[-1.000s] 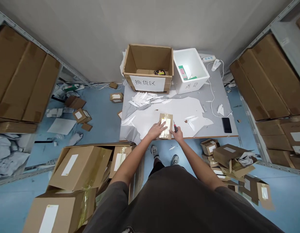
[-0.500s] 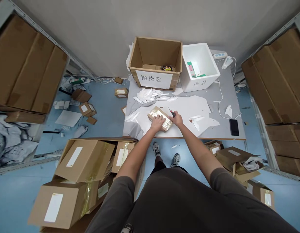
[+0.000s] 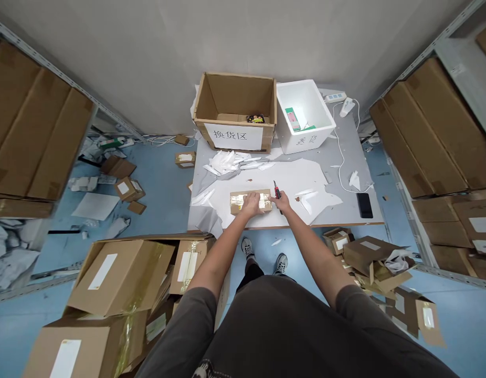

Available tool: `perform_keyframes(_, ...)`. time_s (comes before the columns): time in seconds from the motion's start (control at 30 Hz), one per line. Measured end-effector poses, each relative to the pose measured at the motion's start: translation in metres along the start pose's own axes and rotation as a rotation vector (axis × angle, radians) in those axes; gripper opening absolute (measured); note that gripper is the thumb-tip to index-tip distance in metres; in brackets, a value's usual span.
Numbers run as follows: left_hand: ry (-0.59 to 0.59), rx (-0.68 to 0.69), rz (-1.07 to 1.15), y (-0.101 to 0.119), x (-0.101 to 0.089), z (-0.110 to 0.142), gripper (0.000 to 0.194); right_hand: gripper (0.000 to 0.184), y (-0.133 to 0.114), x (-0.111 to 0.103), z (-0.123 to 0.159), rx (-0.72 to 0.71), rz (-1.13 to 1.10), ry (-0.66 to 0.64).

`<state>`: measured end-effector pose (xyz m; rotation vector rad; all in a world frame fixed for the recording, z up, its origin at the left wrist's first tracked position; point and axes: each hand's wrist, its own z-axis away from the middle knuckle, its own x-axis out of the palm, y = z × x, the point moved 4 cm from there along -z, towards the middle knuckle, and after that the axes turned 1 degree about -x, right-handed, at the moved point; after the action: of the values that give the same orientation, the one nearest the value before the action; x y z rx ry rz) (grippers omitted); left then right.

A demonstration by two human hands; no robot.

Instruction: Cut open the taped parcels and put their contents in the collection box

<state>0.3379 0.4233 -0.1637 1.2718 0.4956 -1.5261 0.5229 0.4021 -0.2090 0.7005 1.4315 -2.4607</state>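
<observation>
A small cardboard box (image 3: 235, 202) with shiny tape across its top lies on the white paper near the table's front edge. My left hand (image 3: 251, 203) holds it from above, fingers over the taped top. In my right hand (image 3: 282, 202), a red and black utility knife (image 3: 277, 190) points away from me, its blade clear of the box. That hand is closed around the handle beside the box's right end, and its fingertips reach close to the cardboard. I cannot tell whether they touch it.
Behind stand a large open carton (image 3: 235, 113) and a white foam box (image 3: 306, 118). Torn white scraps (image 3: 227, 161), a phone (image 3: 364, 205) and a cable (image 3: 339, 152) lie on the table (image 3: 325, 212). Stacked cartons (image 3: 117, 273) fill the left; opened boxes (image 3: 374, 252) sit at right.
The small box has turned from slanted to nearly parallel with the table edge. The knife now points more directly away from me. The camera view has shifted slightly.
</observation>
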Motion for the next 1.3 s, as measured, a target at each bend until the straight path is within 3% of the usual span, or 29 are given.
perform_keyframes(0.17,0.028,0.015,0.008,0.001,0.000,0.003,0.063,0.047,-0.006,0.004,-0.003,0.066,-0.157,-0.108)
perform_keyframes(0.33,0.064,0.019,-0.055,0.005,-0.001,0.009,0.064,0.040,-0.006,-0.016,0.003,0.025,-0.231,-0.247)
perform_keyframes(0.57,0.081,0.039,-0.021,0.004,0.004,0.009,0.072,0.040,0.002,-0.054,0.009,-0.196,0.312,-0.412)
perform_keyframes(0.7,0.048,0.031,-0.007,0.000,0.006,0.001,0.083,0.032,-0.002,-0.053,0.000,-0.303,0.588,-0.416)
perform_keyframes(0.8,0.031,0.035,0.000,-0.002,0.007,-0.003,0.095,0.033,-0.005,-0.046,-0.011,-0.316,0.659,-0.411)
perform_keyframes(0.9,0.019,0.035,0.006,-0.003,0.009,-0.004,0.107,0.033,-0.008,-0.041,-0.021,-0.345,0.649,-0.410)
perform_keyframes(1.03,0.005,0.012,0.009,-0.004,0.009,-0.005,0.104,0.032,-0.008,-0.042,-0.029,-0.337,0.623,-0.500)
perform_keyframes(1.23,-0.017,0.015,0.002,-0.004,0.006,-0.006,0.094,0.044,0.011,-0.042,-0.013,-0.022,0.252,-0.683)
perform_keyframes(1.3,-0.019,0.026,0.007,-0.005,0.003,-0.006,0.089,0.048,0.020,-0.044,-0.003,0.026,0.111,-0.712)
